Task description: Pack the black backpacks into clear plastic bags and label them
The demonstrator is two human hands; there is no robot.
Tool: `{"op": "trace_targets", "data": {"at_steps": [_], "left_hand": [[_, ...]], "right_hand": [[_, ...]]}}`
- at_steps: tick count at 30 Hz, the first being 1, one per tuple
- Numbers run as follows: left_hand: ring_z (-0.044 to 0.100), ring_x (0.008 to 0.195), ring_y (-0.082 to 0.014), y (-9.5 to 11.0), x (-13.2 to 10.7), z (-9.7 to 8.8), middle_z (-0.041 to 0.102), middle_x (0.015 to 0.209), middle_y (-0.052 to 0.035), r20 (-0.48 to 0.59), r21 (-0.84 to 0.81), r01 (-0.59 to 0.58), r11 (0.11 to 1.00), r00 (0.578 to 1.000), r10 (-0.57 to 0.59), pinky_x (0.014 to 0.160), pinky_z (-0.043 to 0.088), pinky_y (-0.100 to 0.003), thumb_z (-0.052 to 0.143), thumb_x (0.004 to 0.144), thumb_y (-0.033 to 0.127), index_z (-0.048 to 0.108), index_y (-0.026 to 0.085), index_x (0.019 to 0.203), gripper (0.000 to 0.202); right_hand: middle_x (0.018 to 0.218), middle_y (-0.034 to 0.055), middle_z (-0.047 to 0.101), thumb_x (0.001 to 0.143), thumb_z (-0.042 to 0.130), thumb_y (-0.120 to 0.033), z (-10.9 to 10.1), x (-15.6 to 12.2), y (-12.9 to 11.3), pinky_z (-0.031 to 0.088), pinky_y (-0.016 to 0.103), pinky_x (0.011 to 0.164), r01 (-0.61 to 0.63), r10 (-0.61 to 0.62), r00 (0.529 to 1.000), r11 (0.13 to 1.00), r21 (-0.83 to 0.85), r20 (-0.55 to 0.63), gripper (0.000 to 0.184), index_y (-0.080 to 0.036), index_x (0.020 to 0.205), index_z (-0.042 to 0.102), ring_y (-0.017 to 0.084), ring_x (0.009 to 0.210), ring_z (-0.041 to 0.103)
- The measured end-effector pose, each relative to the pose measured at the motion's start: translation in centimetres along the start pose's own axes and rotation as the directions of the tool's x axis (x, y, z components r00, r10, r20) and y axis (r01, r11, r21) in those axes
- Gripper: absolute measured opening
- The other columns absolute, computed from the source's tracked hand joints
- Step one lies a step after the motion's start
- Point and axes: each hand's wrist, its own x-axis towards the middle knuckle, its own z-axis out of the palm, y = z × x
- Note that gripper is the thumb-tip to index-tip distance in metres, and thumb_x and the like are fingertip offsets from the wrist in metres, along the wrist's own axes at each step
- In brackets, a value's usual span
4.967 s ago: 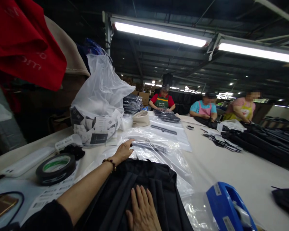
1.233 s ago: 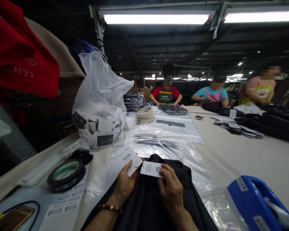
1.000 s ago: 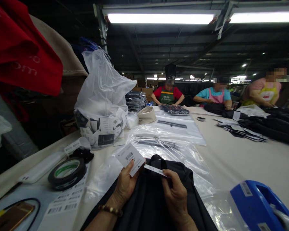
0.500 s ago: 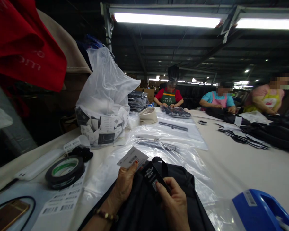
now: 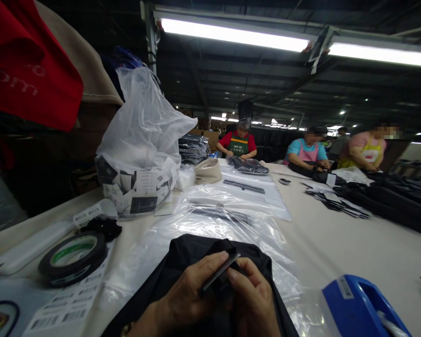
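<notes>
A black fabric bag with a loop handle on top lies in front of me on clear plastic bags. My left hand is closed on a hang tag, now seen nearly edge-on beside the loop. Close to its right, my right hand is pinched against the dark fabric at the top of the bag. What lies between its fingertips is hidden by the fingers and the dark cloth.
On the left lie black tape, barcode label sheets and a clear sack of tags. A blue tape dispenser stands at right. Several co-workers handle dark goods across the table, near black tags.
The white tag and the black printed tag, held apart before, are now together and turned edge-on. My hands have come together at the bag's loop, and the view has shifted slightly right.
</notes>
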Motion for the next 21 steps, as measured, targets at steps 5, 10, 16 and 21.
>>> {"op": "trace_targets", "data": {"at_steps": [5,10,16,21], "left_hand": [[0.061,0.086,-0.0244,0.3,0.5,0.0,0.069,0.092,-0.0082,-0.051,0.072,0.059,0.996,0.997,-0.056,0.082,0.045,-0.030,0.053,0.083,0.027,0.070,0.020,0.097,0.024],[0.060,0.072,-0.0201,0.7,0.5,-0.6,0.067,0.075,-0.0051,0.041,0.140,0.065,0.988,0.997,-0.071,0.070,0.044,-0.026,0.060,0.077,0.026,0.071,0.020,0.079,0.013],[0.057,0.097,-0.0204,-0.8,0.6,-2.1,0.064,0.102,-0.0041,-0.068,0.459,0.086,0.884,0.996,-0.061,0.088,0.044,-0.029,0.060,0.067,0.018,0.060,0.020,0.103,0.036],[0.059,0.096,-0.0191,-2.3,1.4,-3.2,0.064,0.101,-0.0070,-0.278,0.536,0.344,0.771,0.934,-0.223,0.087,0.044,-0.029,0.049,0.076,0.018,0.058,0.017,0.101,0.027]], "right_hand": [[0.076,0.0021,0.061,0.078,0.060,-0.042,-1.4,-0.3,-3.2,0.044,0.025,0.056,0.417,-0.443,0.893,0.754,-0.507,0.076,0.024,-0.021,0.089,0.056,0.013,0.062,0.055],[0.108,0.0089,0.061,0.079,0.055,-0.023,-1.4,-0.6,-4.6,0.044,0.036,0.082,0.695,-0.525,0.499,-0.233,-0.680,0.689,0.039,-0.020,0.118,0.052,0.024,0.100,0.055],[0.058,-0.0012,0.054,0.083,0.047,-0.028,-4.4,-0.7,0.2,0.036,0.024,0.049,0.368,-0.355,0.889,0.182,-0.912,0.289,0.019,-0.020,0.067,0.053,0.012,0.052,0.051],[0.063,0.0012,0.062,0.057,0.068,-0.038,-5.8,-0.8,3.1,0.042,0.024,0.044,-0.226,0.135,0.965,0.862,-0.454,-0.225,0.036,-0.019,0.080,0.049,0.016,0.051,0.057]]}}
